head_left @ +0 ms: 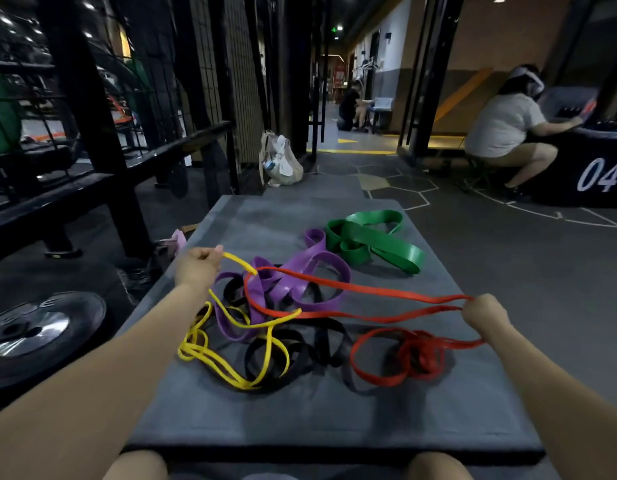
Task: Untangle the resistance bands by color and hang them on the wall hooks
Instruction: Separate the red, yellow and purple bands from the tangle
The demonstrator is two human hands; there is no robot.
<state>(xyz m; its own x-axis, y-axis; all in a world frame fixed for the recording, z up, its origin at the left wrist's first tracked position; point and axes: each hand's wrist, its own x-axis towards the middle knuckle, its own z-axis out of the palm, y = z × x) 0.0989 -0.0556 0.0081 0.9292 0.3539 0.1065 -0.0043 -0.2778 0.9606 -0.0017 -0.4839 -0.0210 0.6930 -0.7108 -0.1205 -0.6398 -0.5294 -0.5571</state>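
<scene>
A: What's nearest to the person?

B: 2 bare knees at the bottom edge, then a grey mat (203,410) stretching away. Both arms reach out over it.

A: And the hands?

B: The left hand (196,268) has its fingers curled round a raised end of the yellow band (210,355), which trails back down into loops on the mat's left side. The right hand (483,317) is closed on the red band (369,292), pulling 2 strands taut across the pile; more red lies coiled just below that hand.

A: So what's tangled?

B: In the middle, yellow, red, a black band (300,351) and a purple band (300,275) cross over and under each other. Further back, the green band (372,237) lies apart from the rest, touching only the mat.

A: How far along, would you say?

B: Early, I'd judge. Green looks freed; the other 4 colours are knotted together, and nothing hangs anywhere. I can't see any wall hooks from here.

A: Anything beyond?

B: A weight plate (40,330) on the floor left, a bag (281,161) past the mat, and 2 people crouched further off.
</scene>
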